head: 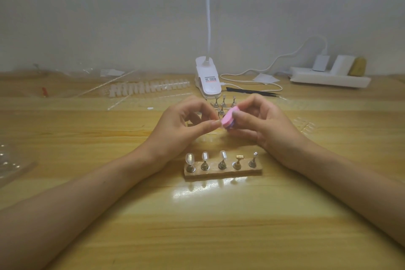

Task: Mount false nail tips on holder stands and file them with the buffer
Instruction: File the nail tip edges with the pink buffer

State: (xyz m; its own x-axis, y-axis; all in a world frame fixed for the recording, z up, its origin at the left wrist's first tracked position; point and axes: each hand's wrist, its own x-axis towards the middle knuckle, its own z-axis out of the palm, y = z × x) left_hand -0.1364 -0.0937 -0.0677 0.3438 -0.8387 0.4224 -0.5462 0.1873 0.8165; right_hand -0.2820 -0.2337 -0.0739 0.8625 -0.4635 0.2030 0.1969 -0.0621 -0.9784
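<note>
My left hand [184, 126] pinches a small clear nail tip [217, 121] between thumb and fingers above the table. Against it lies a pink buffer block [294, 119], gripped by my right hand [263, 125]. In front of my hands a wooden base [223, 172] carries a row of several metal holder stands [222, 161]. The three stands on the left bear clear nail tips; the two on the right look bare. More loose stands [223, 103] are grouped behind my hands.
A white clip lamp [207, 79] with its cable stands at the back centre. A strip of nail tips [149, 89] in clear packaging lies back left. Black tweezers [252, 91] and a white power strip [328, 78] are back right. Clear plastic [11, 164] sits at the left edge.
</note>
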